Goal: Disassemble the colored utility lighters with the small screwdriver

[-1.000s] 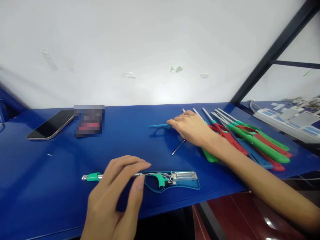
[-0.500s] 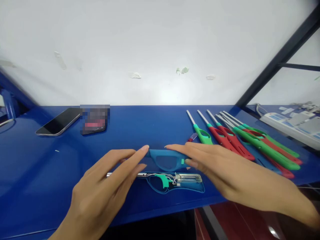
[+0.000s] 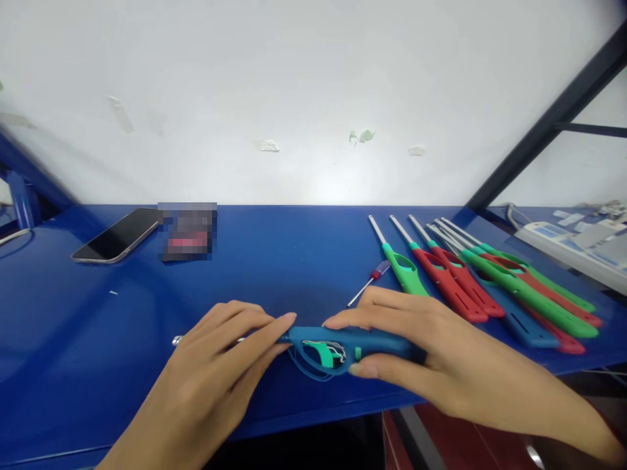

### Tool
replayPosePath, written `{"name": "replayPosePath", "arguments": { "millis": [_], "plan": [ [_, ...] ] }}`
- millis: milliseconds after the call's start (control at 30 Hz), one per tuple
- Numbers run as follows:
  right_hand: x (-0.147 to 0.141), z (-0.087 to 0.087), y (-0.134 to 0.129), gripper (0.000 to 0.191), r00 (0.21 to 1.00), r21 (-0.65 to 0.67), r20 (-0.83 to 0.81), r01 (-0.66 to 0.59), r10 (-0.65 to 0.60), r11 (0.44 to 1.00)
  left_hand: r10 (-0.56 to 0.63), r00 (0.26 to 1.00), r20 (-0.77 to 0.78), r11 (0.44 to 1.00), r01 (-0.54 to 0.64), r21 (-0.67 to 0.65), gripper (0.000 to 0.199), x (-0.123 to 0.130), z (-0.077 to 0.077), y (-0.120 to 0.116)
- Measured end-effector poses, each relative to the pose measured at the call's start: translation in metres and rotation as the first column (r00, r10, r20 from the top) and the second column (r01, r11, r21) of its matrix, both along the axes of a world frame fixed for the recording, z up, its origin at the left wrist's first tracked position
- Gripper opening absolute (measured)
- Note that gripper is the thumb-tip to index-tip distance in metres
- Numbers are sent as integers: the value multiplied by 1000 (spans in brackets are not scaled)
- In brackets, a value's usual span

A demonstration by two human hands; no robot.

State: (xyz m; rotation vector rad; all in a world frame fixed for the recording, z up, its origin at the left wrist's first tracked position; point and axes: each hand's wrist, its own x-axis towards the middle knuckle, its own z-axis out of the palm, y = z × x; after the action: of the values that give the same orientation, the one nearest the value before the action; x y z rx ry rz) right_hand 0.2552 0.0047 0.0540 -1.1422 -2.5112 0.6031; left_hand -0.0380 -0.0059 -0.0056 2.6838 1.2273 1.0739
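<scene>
A blue gas lighter lies in front of me, its two shell halves one over the other but not lined up. My right hand point(image 3: 431, 352) pinches the upper shell half point(image 3: 337, 336) between thumb and fingers. The lower shell half point(image 3: 313, 376) shows its rim below it. Through the handle opening I see the green trigger point(image 3: 323, 354) and thin wires. My left hand point(image 3: 210, 365) closes over the lighter's neck, thumb and finger at the front end of the shell. The tip of the metal tube point(image 3: 177, 341) sticks out past that hand.
A small screwdriver point(image 3: 369, 282) lies behind my right hand. Several green, red and blue lighters point(image 3: 455, 287) are spread at the right. A phone point(image 3: 117, 236) and a pixelated dark item point(image 3: 189, 235) lie back left on the blue table point(image 3: 274, 254). A white device point(image 3: 573, 245) is far right.
The upper shell half has come down toward me onto the lower half, covering the clear fuel tank. My right hand moved with it, and the screwdriver is now in fuller view.
</scene>
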Motion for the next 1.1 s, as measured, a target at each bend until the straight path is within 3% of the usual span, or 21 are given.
{"name": "replayPosePath", "arguments": {
  "millis": [133, 267, 467, 600, 900, 1100],
  "plan": [
    [3, -5, -5, 45, 997, -2, 72, 29, -29, 1000, 2, 999, -33, 999, -1, 41, 36, -3, -1, 1],
    [10, -20, -15, 39, 990, 123, 82, 101, -112, 987, -9, 1000, -26, 999, 10, 31, 31, -2, -3, 3],
    [18, -43, -29, 37, 983, 409, 3, 165, -182, 897, -9, 998, -59, 999, 7, -32, 36, 2, -8, 1],
    [10, -51, -32, 36, 981, 515, -29, 181, -194, 838, 13, 998, -53, 999, -15, -33, 31, 3, -14, 0],
    [1, -65, -30, 38, 972, 544, -48, 219, -231, 810, 24, 993, -111, 998, -31, -56, 35, 0, -19, 0],
    [2, -67, -33, 35, 971, 510, -40, 224, -236, 830, 26, 991, -134, 994, -40, -102, 37, 1, -19, -1]
  ]
}}
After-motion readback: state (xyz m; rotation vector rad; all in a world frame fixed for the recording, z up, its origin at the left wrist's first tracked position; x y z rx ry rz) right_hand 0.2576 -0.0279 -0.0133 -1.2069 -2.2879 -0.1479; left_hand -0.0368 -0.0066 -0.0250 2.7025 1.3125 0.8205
